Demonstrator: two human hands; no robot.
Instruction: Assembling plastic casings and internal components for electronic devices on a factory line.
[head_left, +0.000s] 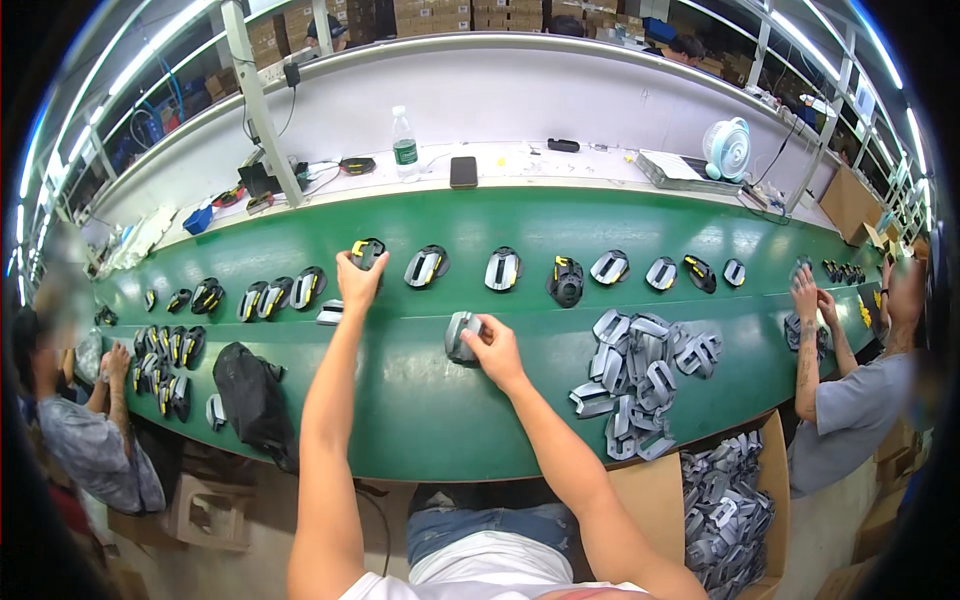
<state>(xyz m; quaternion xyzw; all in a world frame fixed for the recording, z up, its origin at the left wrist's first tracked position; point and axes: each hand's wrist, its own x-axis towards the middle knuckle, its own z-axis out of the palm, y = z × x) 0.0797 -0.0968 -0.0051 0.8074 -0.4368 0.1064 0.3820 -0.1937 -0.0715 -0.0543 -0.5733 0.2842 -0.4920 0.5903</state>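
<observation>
My left hand (359, 281) is stretched out over the green bench, its fingers closed on a black oval housing with a yellow part (370, 252). Nearer to me, my right hand (494, 352) grips a grey oval shell (461, 334) with a dark side, by its right edge. Just left of my left forearm lies a loose grey shell (330, 312). To the right of my left hand, a black housing with a grey shell on it (427, 266) sits in the row, followed by another (503, 269). A black and yellow housing without a grey shell (566, 281) lies farther right.
A heap of grey shells (630, 375) covers the bench at right, above an open carton of more shells (725, 510). A black bag (250, 395) and grouped housings (165, 355) lie left. Co-workers sit at both sides. A bottle (404, 150) and fan (727, 150) stand behind.
</observation>
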